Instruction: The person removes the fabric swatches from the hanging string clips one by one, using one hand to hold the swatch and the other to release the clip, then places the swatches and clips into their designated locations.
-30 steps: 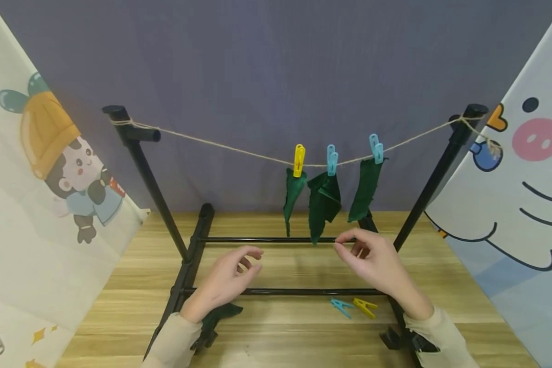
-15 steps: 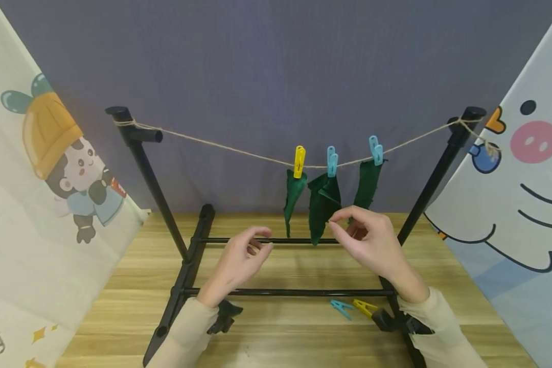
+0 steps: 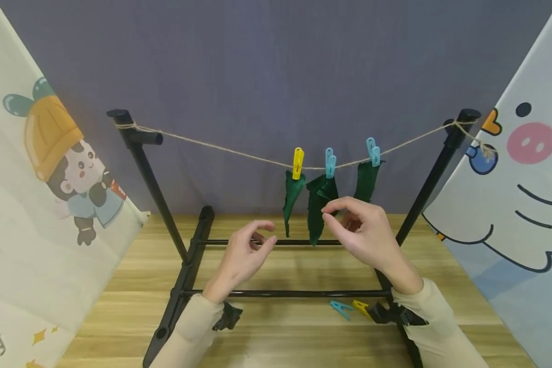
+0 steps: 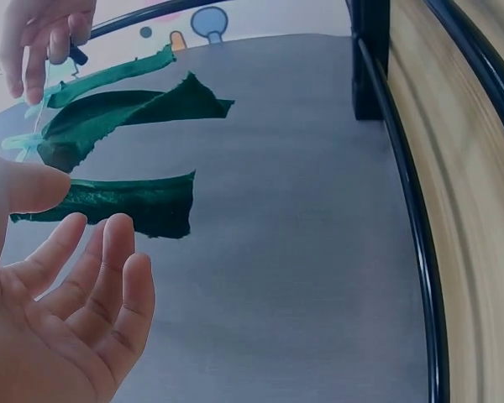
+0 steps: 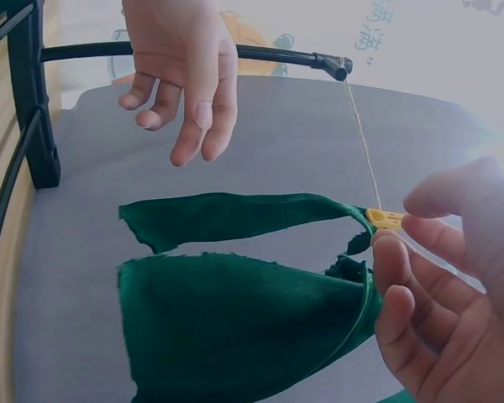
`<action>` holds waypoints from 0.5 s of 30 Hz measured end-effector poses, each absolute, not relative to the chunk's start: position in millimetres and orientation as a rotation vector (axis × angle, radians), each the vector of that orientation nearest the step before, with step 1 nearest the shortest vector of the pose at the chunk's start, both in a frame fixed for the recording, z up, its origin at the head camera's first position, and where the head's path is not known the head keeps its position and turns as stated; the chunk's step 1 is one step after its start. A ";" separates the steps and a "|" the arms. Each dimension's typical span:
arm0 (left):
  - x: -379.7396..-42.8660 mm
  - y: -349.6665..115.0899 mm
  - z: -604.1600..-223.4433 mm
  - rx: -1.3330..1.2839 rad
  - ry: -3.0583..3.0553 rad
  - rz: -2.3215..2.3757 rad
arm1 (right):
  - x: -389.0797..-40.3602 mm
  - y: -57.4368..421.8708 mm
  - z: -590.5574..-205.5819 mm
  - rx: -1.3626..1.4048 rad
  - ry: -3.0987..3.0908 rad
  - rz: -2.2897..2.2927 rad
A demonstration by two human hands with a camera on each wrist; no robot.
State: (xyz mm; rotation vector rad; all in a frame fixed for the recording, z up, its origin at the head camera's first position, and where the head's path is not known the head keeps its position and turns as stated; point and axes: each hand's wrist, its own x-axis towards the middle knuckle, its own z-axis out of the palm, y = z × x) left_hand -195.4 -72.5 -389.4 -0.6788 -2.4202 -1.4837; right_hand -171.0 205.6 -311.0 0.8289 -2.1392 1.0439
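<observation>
Three dark green cloth pieces hang from a twine line [image 3: 221, 148] in the head view. A yellow clothespin [image 3: 297, 163] clips the narrow left cloth [image 3: 293, 197]. One blue clothespin [image 3: 330, 164] holds the folded middle cloth [image 3: 316, 220], another blue clothespin [image 3: 373, 153] the right cloth [image 3: 367, 179]. My right hand [image 3: 365, 230] is below the line, nearest the middle and right cloths and covering part of them; thumb and index are close together with nothing visible between. Lower left of the cloths, my left hand [image 3: 245, 253] has loosely curved fingers and holds nothing.
A black rack stands on the wooden table [image 3: 294, 337], with a left post [image 3: 154, 189], right post [image 3: 430, 184] and a front crossbar [image 3: 285, 293]. Beyond this bar lie a blue clothespin [image 3: 341, 308] and a partly covered yellow clothespin [image 3: 361, 307]. Black wrist mounts sit at both sleeves.
Both hands have risen; the left has also moved right and the right one left, so they are closer together. The right hand now hides the right cloth's lower end. The hanging cloths stay clipped.
</observation>
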 end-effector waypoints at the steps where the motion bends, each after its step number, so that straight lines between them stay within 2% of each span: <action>1: -195.0 -72.6 -389.0 -0.681 -2.414 -1.486 | -171.8 204.5 -309.5 0.833 -2.135 1.045; 15: -197.6 -62.4 -384.3 -0.703 -2.366 -1.512 | -187.0 195.7 -286.0 0.813 -2.090 1.054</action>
